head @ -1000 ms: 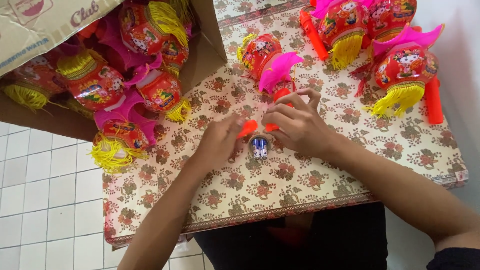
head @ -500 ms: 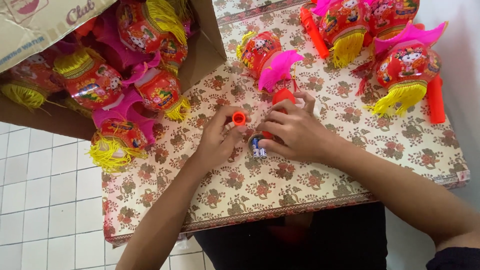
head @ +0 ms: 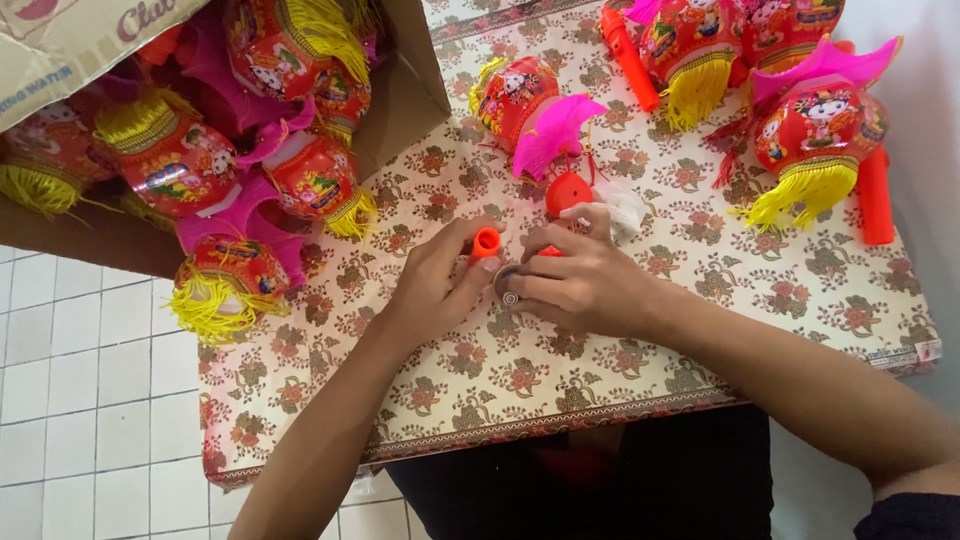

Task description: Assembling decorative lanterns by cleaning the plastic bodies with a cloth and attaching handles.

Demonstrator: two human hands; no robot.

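Orange tube: small, rigid plastic, judged light and slippery; grip across its sides. Left hand pinches it above the worktop. Right hand is curled over a small round part. Lantern lies beyond.

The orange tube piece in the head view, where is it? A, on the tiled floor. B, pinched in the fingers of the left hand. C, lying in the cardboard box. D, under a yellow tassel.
B: the left hand pinches the orange tube piece at its fingertips, above the patterned board.
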